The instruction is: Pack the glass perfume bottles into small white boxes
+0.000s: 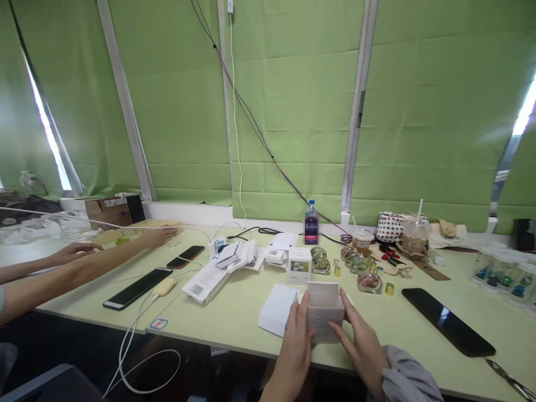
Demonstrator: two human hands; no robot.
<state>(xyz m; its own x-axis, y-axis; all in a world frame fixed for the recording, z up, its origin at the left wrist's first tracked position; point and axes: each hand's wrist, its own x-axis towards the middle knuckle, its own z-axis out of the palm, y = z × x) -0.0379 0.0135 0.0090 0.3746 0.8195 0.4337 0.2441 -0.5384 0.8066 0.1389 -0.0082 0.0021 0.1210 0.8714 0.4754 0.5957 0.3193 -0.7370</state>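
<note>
Between my two hands, at the table's front edge, is a small white box (325, 322) with its top flap raised. My left hand (295, 340) grips its left side, fingers along the wall. On the right side my right hand (360, 340) closes on it, with the thumb across the front face. A flattened white carton (278, 308) lies just left of the box, partly behind my left hand. Beyond stands a white box with a plant picture (299, 267). Round glass bottles (369, 282) with dried material inside and a small gold cap (389, 289) sit to the right.
A pile of folded white cartons (238, 255) lies left of centre. Phones (138, 287) and a white cable (129, 340) are farther left, near another person's arms (104, 257). Rightward are a large black phone (448, 321), pliers (511, 379), clear jars (505, 273) and drink cups (414, 234).
</note>
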